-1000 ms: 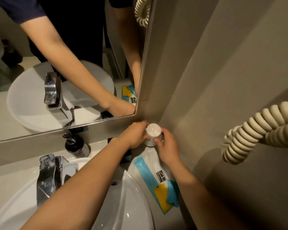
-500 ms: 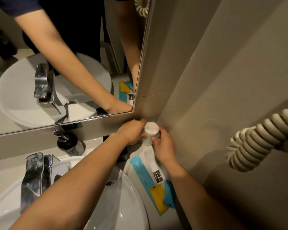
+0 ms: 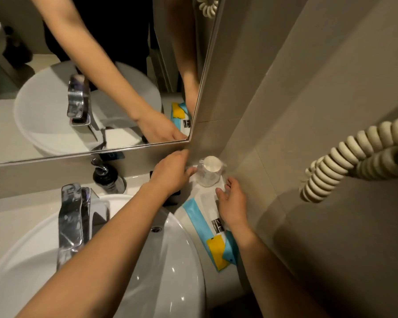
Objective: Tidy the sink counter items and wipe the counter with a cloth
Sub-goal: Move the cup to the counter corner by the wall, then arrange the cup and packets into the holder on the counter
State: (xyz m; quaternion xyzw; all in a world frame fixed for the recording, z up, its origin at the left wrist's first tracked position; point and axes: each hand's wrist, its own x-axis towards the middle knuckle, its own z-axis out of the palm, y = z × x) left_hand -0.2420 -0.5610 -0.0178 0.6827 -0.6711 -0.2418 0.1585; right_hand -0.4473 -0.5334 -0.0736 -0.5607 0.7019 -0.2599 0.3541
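A small upturned cup [image 3: 209,171] in clear wrap stands in the counter's back right corner, on the end of a flat white, blue and yellow packet [image 3: 203,222]. My left hand [image 3: 170,174] is just left of the cup, fingertips at its side but not around it. My right hand [image 3: 232,203] lies below the cup on the packet with fingers spread, off the cup. A black object [image 3: 171,199] on the counter is mostly hidden under my left wrist. No cloth is in sight.
A white basin [image 3: 175,267] with a chrome tap [image 3: 71,221] fills the lower left. A black soap pump [image 3: 107,176] stands behind it by the mirror [image 3: 55,125]. A coiled cream cord [image 3: 354,154] hangs from the right wall.
Both hands were wrapped around the cup, lowering it into the corner. Now it stands on the packet; my right hand has drawn back toward me and my left has loosened.
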